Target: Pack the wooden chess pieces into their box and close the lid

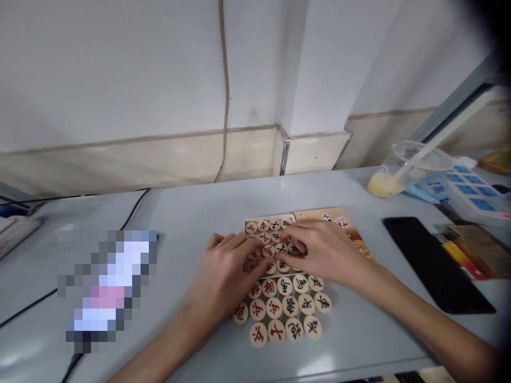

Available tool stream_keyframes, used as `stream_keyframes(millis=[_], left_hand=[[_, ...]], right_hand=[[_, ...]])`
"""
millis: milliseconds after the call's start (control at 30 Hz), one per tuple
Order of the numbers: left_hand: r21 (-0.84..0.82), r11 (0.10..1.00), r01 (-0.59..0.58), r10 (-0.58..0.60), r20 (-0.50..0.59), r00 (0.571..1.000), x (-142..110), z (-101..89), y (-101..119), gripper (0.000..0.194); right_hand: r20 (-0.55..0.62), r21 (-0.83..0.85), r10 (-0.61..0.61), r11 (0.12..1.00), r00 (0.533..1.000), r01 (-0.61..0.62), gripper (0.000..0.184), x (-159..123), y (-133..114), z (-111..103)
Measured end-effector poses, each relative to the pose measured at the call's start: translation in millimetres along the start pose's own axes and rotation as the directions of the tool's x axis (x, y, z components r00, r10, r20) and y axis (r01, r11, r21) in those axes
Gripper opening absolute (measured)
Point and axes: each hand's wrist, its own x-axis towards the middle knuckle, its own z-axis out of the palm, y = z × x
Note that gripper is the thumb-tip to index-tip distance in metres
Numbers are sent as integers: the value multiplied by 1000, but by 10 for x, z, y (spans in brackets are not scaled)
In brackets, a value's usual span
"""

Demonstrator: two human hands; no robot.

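— Both hands down on the game pieces?

— Yes: left hand [223, 271] and right hand [319, 250] lie side by side, fingers curled over round wooden chess pieces [285, 306] spread on the grey tabletop [191, 213]. Whether either pinches a piece, I cannot tell.

— Beyond them?

— A shallow box [265, 223] half-filled with pieces, a black phone [433, 263] at right, then a plastic cup [399, 170].

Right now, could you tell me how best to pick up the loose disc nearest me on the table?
Pinch the nearest disc by its rounded edge, coming straight down from above. It lies flat on the table, its front edge clear, though other discs crowd its right side.
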Motion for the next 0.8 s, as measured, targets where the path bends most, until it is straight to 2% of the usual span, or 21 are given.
stream_keyframes(millis=[333,633,800], left_hand=[[-29,999,24,-24,1,1000,-14,5,-6,11],[-43,997,71,-72,-6,997,33,30,-4,13],[-35,998,58,-59,-30,998,15,48,3,10]], right_hand=[[13,-25,28,999,1000,-28,26,1,-12,-11],[-30,-21,8,1000,1000,-8,22,-18,-23,31],[-56,-17,-12,1000,998,11,21,-29,-8,66]])
